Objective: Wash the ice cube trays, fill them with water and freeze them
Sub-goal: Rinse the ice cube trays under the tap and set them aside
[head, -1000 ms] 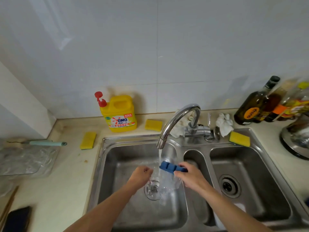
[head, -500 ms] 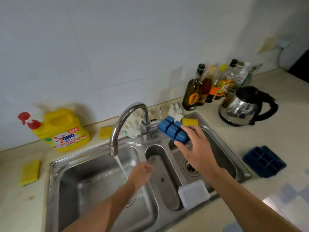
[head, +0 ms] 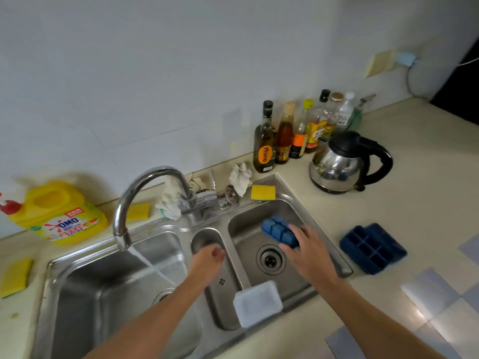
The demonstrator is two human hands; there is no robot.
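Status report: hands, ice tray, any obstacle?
Right hand grips blue ice tray over right basin. Left hand loosely curled, empty. Tap running. Nothing in the way.

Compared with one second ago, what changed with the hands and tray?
The right hand carried the blue tray from under the tap stream rightwards, over the right basin. The left hand holds nothing. The tap still runs; the second tray lies unmoved on the counter.

You can read "OMO" in red letters on the label of the yellow detergent jug (head: 59, 211), and "rhino" on the orange label of the dark bottle (head: 265, 146). Print on the other bottles (head: 315, 130) is too blurred for you to read.
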